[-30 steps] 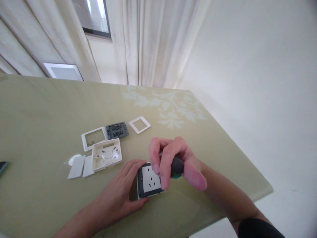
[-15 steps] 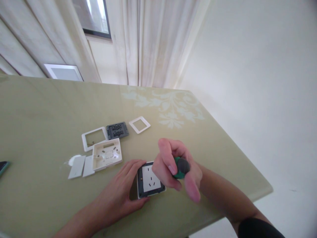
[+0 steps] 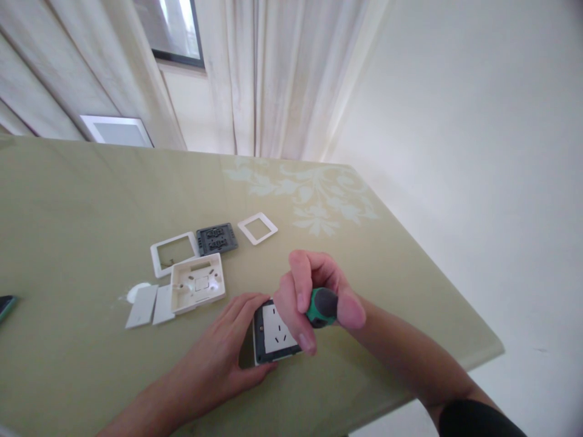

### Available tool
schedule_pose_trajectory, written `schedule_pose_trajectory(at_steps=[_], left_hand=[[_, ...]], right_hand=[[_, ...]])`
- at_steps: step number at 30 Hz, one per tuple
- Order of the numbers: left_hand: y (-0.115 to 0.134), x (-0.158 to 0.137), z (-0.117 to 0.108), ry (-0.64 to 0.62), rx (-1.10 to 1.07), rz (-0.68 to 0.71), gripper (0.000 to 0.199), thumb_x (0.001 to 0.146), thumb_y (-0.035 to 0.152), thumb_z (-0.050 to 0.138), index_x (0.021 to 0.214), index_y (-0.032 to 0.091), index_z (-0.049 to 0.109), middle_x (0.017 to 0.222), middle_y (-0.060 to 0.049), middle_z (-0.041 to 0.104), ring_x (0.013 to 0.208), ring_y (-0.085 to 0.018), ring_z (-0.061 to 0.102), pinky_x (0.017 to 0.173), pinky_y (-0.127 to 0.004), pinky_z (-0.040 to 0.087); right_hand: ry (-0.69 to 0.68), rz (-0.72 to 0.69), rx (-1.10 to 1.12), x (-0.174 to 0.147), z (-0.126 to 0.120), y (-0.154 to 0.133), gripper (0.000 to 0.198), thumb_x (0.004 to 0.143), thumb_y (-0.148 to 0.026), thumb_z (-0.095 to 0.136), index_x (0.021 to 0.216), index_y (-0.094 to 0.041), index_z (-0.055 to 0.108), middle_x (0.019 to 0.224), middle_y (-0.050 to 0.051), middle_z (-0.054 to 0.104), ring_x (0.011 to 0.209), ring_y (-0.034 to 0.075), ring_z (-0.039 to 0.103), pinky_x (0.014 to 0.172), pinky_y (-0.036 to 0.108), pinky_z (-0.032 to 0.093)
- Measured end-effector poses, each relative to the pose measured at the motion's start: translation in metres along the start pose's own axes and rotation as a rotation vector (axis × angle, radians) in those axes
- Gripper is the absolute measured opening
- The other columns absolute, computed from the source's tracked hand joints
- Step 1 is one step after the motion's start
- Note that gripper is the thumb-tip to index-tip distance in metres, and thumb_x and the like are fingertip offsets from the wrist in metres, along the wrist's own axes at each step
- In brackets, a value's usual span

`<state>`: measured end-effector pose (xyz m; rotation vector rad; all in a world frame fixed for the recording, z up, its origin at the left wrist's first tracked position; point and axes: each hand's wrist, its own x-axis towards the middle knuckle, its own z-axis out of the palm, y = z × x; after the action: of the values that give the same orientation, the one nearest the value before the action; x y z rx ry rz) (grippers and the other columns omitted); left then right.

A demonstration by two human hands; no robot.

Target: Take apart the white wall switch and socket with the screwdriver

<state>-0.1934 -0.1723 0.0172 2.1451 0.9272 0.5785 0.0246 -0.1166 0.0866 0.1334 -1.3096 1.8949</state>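
A wall socket (image 3: 276,331) with a white face and dark grey frame lies on the table near its front edge, on a white base. My left hand (image 3: 228,346) grips its left side, fingers at the far edge and thumb at the near one. Over the socket's right side, my right hand (image 3: 319,297) is closed round a screwdriver (image 3: 322,308) with a green and dark grey handle. The handle end points up at me. The shaft and tip are hidden behind the hand, so I cannot tell whether they touch the socket.
Left of the socket lie a white back box (image 3: 199,284), two white plates (image 3: 142,306), a large white frame (image 3: 157,258) and a dark grey switch module (image 3: 217,238). A smaller white frame (image 3: 258,229) lies farther back. A dark object (image 3: 6,305) shows at the left edge.
My right hand has turned and shifted slightly left with the screwdriver, and its thumb has swung up against the handle. My left hand and the socket stay almost where they were.
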Motion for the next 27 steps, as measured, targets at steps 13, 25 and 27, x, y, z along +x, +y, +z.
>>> schedule_pose_trajectory(at_steps=[13, 25, 27], left_hand=[[-0.004, -0.003, 0.003, 0.024, 0.009, 0.018, 0.079, 0.09, 0.024, 0.083, 0.156, 0.035, 0.043, 0.149, -0.009, 0.064, 0.135, -0.035, 0.066, 0.112, -0.053, 0.061], [-0.003, -0.003, 0.003, 0.018, 0.025, 0.02, 0.086, 0.088, 0.024, 0.085, 0.16, 0.036, 0.039, 0.152, -0.009, 0.063, 0.139, -0.035, 0.063, 0.115, -0.052, 0.058], [-0.002, -0.004, 0.003, 0.011, 0.03, 0.017, 0.084, 0.088, 0.024, 0.085, 0.158, 0.035, 0.041, 0.15, -0.008, 0.064, 0.137, -0.034, 0.065, 0.115, -0.052, 0.058]], right_hand=[[0.088, -0.033, 0.034, -0.001, 0.004, 0.004, 0.059, 0.076, -0.063, 0.098, 0.099, -0.027, 0.057, 0.063, -0.011, 0.059, 0.046, 0.007, 0.043, 0.049, 0.019, 0.04], [0.141, -0.05, -0.084, -0.002, 0.007, 0.0, 0.05, 0.114, -0.069, 0.042, 0.117, -0.024, 0.065, 0.061, -0.01, 0.051, 0.042, 0.009, 0.036, 0.047, 0.02, 0.035], [0.145, -0.052, -0.07, -0.001, 0.005, 0.0, 0.05, 0.116, -0.066, 0.038, 0.108, -0.024, 0.064, 0.064, -0.007, 0.055, 0.043, 0.009, 0.041, 0.047, 0.02, 0.038]])
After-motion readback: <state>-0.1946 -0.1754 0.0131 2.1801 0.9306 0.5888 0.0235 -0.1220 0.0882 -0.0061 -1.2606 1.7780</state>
